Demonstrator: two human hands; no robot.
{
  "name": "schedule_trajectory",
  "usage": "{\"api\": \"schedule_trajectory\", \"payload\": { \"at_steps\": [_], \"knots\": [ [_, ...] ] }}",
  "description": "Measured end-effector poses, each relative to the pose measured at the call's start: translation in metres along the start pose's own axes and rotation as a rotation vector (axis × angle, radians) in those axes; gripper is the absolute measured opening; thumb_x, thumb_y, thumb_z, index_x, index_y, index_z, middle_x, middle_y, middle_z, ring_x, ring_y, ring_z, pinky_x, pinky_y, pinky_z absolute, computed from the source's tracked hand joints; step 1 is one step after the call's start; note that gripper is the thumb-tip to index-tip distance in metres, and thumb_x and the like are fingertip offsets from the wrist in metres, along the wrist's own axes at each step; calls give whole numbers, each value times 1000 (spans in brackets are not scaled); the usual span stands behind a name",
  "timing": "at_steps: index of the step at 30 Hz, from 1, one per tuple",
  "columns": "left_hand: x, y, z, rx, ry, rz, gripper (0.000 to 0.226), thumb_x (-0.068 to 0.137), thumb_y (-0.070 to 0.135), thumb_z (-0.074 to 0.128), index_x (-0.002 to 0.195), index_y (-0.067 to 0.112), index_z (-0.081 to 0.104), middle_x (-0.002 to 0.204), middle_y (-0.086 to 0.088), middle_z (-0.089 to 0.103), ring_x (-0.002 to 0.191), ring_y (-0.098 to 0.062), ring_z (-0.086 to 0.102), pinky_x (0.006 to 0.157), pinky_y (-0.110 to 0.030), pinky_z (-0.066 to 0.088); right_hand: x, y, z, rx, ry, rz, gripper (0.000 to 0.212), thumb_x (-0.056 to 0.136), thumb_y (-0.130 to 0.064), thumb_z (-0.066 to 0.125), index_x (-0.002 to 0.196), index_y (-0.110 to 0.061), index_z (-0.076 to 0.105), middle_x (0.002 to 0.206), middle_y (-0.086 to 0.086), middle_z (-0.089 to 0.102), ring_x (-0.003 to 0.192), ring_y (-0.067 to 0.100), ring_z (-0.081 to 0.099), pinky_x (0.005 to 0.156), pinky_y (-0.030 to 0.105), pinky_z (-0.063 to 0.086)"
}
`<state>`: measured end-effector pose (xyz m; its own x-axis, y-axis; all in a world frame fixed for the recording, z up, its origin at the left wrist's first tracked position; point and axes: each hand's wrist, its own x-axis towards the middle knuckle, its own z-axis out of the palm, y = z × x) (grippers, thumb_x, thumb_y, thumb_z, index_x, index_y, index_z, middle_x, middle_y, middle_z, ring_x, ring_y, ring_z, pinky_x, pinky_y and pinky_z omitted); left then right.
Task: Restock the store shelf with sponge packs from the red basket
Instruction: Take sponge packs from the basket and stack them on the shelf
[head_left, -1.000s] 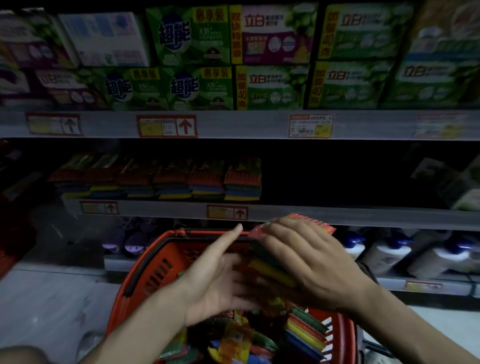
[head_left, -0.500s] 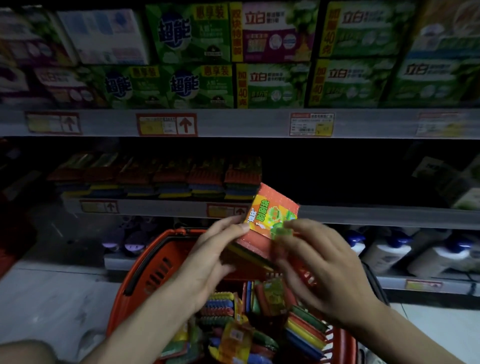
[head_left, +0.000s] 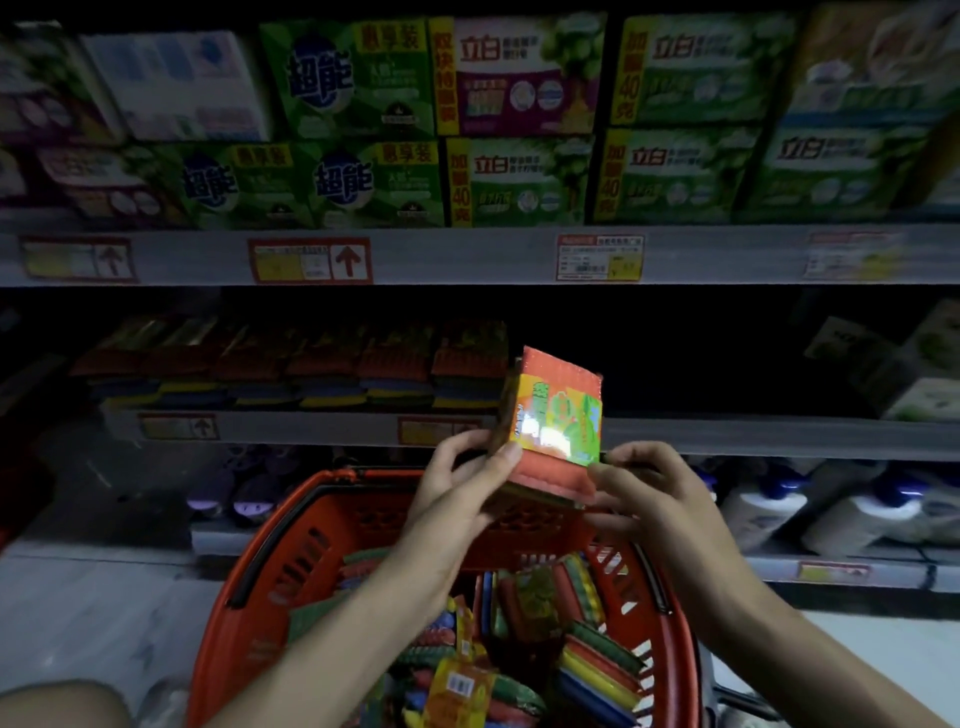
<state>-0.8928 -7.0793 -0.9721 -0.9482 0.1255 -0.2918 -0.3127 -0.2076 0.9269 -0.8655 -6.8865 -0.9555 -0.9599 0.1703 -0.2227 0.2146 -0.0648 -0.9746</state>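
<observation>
The left hand (head_left: 462, 499) wraps its fingers round a sponge pack (head_left: 556, 415) above the red basket (head_left: 291, 561); the right hand (head_left: 660, 504) pinches its five-o'clock corner. The shelf row (head_left: 311, 364) at ten o'clock looks part-filled, and many packs are left in the basket.

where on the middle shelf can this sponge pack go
The dark stretch of the middle shelf looks bare, between the row of sponge packs on its left and the boxes at far right. The left part is crowded.

Sponge pack (head_left: 558, 421): upright; your left hand (head_left: 457, 493) and right hand (head_left: 660, 499) pinch its lower edge.
Red basket (head_left: 270, 587): below it, loose packs (head_left: 587, 670) inside.
</observation>
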Motion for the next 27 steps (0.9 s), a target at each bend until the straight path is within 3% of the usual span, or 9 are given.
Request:
{"api": "schedule_trajectory", "payload": {
  "at_steps": [5,7,10,14,18,23,27],
  "knots": [
    [2,1,19,141,13,121,51,80,53,72,126,37,57,121,17,70,103,9,67,85,-20,48,6,7,-3,8,49,-5,22,90,-13,76,110,-16,68,99,6,78,90,24,77,80,36,61],
    [6,-1,21,218,53,178,48,81,52,74,125,40,58,122,14,68,102,7,68,79,-16,53,7,10,-2,-1,81,-10,21,90,-14,77,110,-19,69,99,5,78,91,22,77,85,41,62],
    [16,-6,20,346,113,251,39,84,52,76,120,44,62,127,7,64,111,-3,66,83,-18,53,9,13,-4,-22,115,-60,22,91,-16,76,112,-23,73,97,-2,79,91,21,77,85,47,62],
    [23,-8,24,421,201,358,21,91,40,75,112,42,70,118,23,68,115,3,59,88,-15,48,14,11,-10,-16,103,-110,23,93,-18,73,113,-29,73,93,-9,79,87,16,77,76,36,64],
    [27,-6,31,347,217,401,15,92,26,77,106,33,76,102,19,75,100,2,68,82,-18,56,24,11,-13,38,117,-113,25,94,-13,71,115,-26,73,89,-4,80,84,15,78,68,27,63],
    [29,-6,38,373,209,462,22,96,20,72,114,33,74,114,20,72,102,8,66,85,-10,52,34,15,-8,78,183,-119,30,91,-14,75,118,-27,75,102,-5,80,99,18,77,93,47,60],
    [31,-8,43,453,234,512,32,100,12,63,123,33,72,126,25,59,117,10,55,95,-10,47,44,19,-4,80,226,-144,30,91,-14,76,118,-26,76,103,-8,80,103,14,75,93,37,60]
  ]
}}
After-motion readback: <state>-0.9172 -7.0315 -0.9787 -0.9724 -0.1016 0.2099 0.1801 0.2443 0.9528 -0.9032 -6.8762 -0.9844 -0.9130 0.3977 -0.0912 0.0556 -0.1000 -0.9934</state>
